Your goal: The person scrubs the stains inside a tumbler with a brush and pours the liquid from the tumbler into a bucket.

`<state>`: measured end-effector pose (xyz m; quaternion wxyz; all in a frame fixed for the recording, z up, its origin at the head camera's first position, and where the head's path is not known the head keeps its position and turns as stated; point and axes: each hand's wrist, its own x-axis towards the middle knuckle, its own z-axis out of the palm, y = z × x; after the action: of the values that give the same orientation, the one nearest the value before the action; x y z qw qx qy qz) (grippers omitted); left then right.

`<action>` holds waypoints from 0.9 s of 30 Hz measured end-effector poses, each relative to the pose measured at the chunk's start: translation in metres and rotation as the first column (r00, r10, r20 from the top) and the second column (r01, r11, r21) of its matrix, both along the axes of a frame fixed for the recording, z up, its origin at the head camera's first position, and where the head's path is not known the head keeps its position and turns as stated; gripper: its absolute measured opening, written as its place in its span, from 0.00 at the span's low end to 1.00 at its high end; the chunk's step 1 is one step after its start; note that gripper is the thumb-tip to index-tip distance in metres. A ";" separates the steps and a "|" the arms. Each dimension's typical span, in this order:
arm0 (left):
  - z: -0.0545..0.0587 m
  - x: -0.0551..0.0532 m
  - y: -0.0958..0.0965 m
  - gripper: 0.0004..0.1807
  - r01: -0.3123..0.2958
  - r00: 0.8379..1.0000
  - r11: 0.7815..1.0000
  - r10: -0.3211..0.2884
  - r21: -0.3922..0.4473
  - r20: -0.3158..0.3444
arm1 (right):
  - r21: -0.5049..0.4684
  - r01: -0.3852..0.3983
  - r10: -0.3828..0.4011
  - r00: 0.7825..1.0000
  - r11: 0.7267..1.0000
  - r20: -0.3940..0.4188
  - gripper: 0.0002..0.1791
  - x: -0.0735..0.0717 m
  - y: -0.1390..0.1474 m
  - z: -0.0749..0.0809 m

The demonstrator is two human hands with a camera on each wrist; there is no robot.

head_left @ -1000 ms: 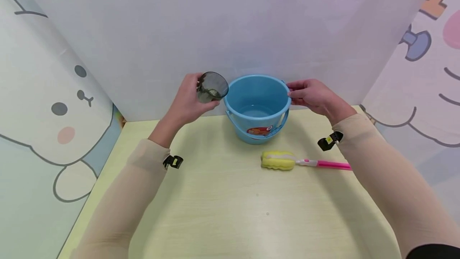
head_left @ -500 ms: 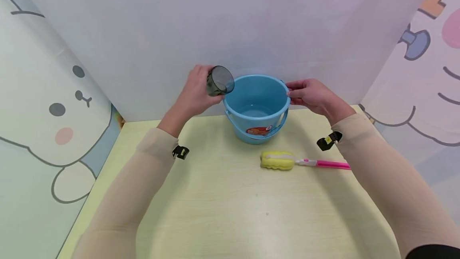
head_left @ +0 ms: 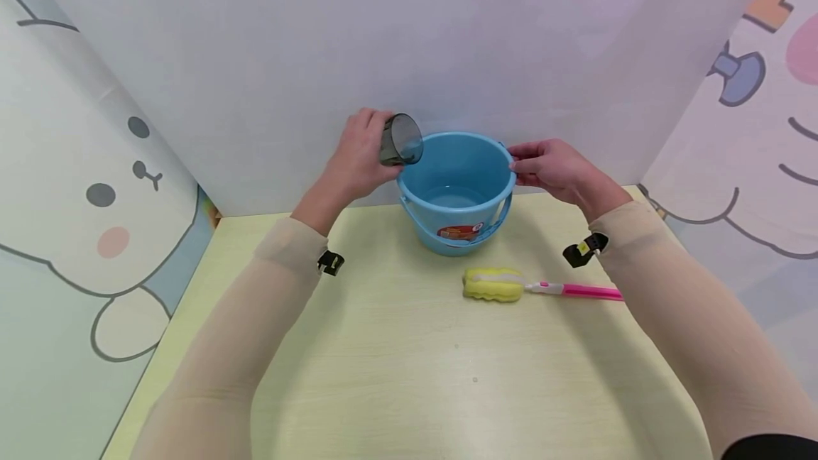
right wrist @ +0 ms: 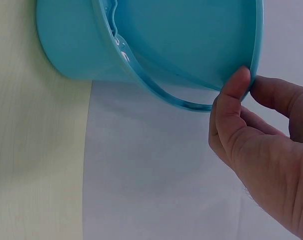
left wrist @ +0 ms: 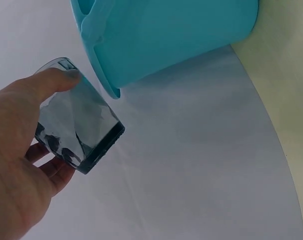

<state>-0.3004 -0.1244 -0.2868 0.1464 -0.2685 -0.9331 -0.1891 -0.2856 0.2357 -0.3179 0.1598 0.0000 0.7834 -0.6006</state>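
A dark, see-through drinking glass (head_left: pixel 400 140) is gripped by my left hand (head_left: pixel 361 155), thumb on one side and fingers on the other. It is tilted, its mouth facing right, at the left rim of a light blue bucket (head_left: pixel 456 222). In the left wrist view the faceted glass (left wrist: pixel 79 117) has its thick base away from the palm. My right hand (head_left: pixel 549 169) pinches the bucket's right rim between thumb and fingers, as the right wrist view shows with the hand (right wrist: pixel 261 135) beside the lowered handle (right wrist: pixel 181 104). Some clear liquid shows at the bucket's bottom.
A sponge brush (head_left: pixel 495 284) with a yellow head and pink-and-white handle lies in front of the bucket, partly under the right forearm. The pale wooden table (head_left: pixel 409 375) meets a white wall (head_left: pixel 383 34) behind. Cartoon-printed panels (head_left: pixel 115 162) stand at both sides.
My left hand has moved right and slightly up, bringing the glass to the bucket's rim and tipping it further to the right. The right hand and bucket have stayed in place.
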 end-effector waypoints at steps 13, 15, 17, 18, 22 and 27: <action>0.004 -0.004 0.007 0.49 0.011 0.999 0.997 -0.013 -0.075 -0.033 | 0.007 -0.002 0.002 1.000 1.000 -0.009 0.30 -0.001 -0.003 0.000; 0.004 -0.003 0.008 0.50 0.011 0.999 0.997 -0.013 -0.079 -0.033 | 0.010 -0.001 0.001 1.000 1.000 -0.008 0.30 -0.001 -0.003 0.001; 0.005 -0.003 0.008 0.50 0.012 0.999 0.997 -0.015 -0.082 -0.033 | 0.011 0.000 0.000 1.000 1.000 -0.006 0.30 -0.001 -0.003 0.001; 0.005 -0.003 0.009 0.50 0.012 0.999 0.996 -0.015 -0.084 -0.033 | 0.012 0.001 -0.001 1.000 1.000 -0.005 0.30 -0.001 -0.003 0.001; 0.006 -0.003 0.010 0.50 0.017 0.999 0.996 -0.020 -0.088 -0.036 | 0.012 0.002 -0.002 1.000 1.000 -0.003 0.30 -0.001 -0.003 0.001; 0.006 -0.004 0.011 0.50 0.019 0.998 0.995 -0.024 -0.096 -0.050 | 0.020 0.003 -0.003 1.000 1.000 -0.007 0.29 -0.001 -0.004 0.002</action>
<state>-0.3045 -0.1134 -0.2807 0.1550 -0.2901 -0.9341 -0.1389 -0.2865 0.2318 -0.3163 0.1563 0.0008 0.7899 -0.5930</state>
